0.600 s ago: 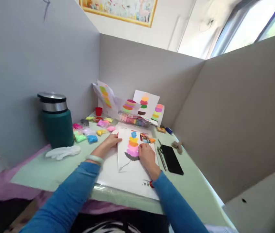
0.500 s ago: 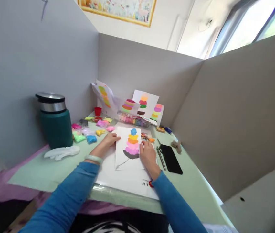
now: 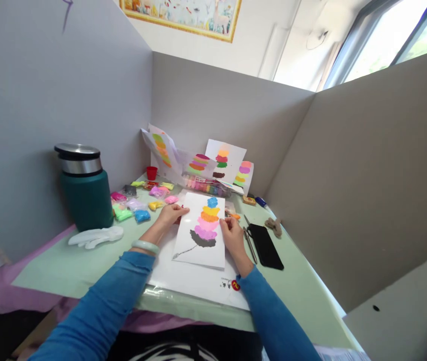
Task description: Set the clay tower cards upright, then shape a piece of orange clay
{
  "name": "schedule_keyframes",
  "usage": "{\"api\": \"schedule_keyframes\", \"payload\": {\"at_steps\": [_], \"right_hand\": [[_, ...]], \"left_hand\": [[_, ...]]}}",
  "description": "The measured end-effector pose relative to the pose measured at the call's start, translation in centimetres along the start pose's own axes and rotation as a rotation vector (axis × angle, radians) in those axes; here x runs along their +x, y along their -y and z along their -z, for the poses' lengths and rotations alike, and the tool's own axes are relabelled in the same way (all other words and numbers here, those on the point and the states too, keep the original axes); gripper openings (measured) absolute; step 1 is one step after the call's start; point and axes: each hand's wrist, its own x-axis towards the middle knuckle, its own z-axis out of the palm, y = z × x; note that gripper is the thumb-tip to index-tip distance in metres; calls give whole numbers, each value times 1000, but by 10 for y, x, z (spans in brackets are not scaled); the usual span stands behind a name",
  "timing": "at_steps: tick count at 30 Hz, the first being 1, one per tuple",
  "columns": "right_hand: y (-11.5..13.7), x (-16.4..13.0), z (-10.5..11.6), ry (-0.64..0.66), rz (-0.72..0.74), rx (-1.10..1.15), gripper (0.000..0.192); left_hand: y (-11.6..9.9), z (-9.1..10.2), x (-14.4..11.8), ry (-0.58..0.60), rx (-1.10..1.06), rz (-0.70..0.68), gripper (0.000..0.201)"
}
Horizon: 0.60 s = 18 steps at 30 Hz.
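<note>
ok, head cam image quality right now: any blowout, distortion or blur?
Head view: window at top right is blown out; wide-angle lens bends the partition walls; both hands and the paper they hold are sharp; bottom corners darken.

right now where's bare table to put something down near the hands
Bare green table lies in front of the white glove and thermos, left of the left hand. Another bare strip runs right of the phone. Behind the picture sheet it is crowded with clay packets.
</note>
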Motion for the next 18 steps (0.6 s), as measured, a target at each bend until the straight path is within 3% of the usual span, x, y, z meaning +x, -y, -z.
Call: {"api": "schedule_keyframes", "payload": {"at_steps": [6, 14, 18], "right_hand": [[-5, 8, 0, 7, -123, 334, 27], [-5, 5, 2, 76, -227, 612, 27], [2, 3, 5, 113, -277, 686, 28]], "left_hand": [[-5, -6, -5, 173, -181, 105, 40], [-8, -5, -6, 384, -388, 68, 39], [-8, -4, -6, 384, -397, 58, 35]]}}
